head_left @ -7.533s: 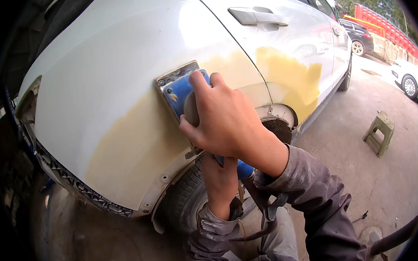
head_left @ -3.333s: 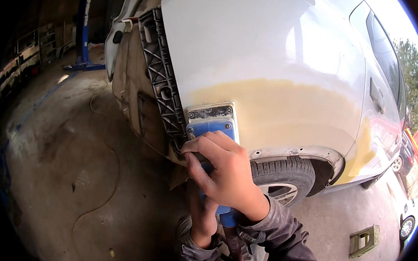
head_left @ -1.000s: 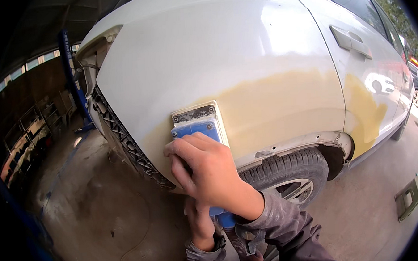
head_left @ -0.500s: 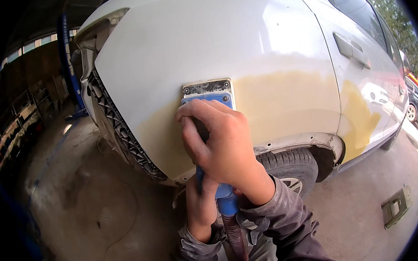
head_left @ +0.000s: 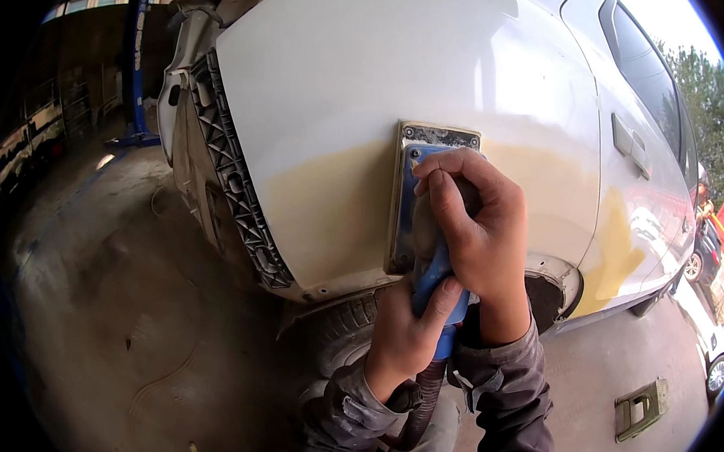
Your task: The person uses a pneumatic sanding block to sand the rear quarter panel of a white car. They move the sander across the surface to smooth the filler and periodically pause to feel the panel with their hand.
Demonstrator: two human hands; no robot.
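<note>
A blue power sander (head_left: 434, 273) with a long rectangular pad lies against the rear side panel (head_left: 346, 79) of a silver-white car. The pad sits over a band of yellowish filler (head_left: 327, 187), above the wheel arch. My right hand (head_left: 489, 227) is closed over the sander's front body, with the fingers curled round its top. Below it, my left hand (head_left: 408, 330) wraps the rear handle, thumb along the side. A dark ribbed hose (head_left: 426, 394) runs from the handle's end down between my forearms. The hands hide much of the sander's body.
A tyre (head_left: 343, 329) sits under the arch, partly behind my left hand. Exposed black bracing (head_left: 232, 167) lines the panel's left edge. Another filler patch (head_left: 613, 254) marks the door. A small step stool (head_left: 646, 407) stands at lower right, a blue post (head_left: 135, 74) at far left.
Both hands and the sander have moved right along the panel, and the pad now shows more of its left side. The view has shifted too, showing more of the floor at left.
</note>
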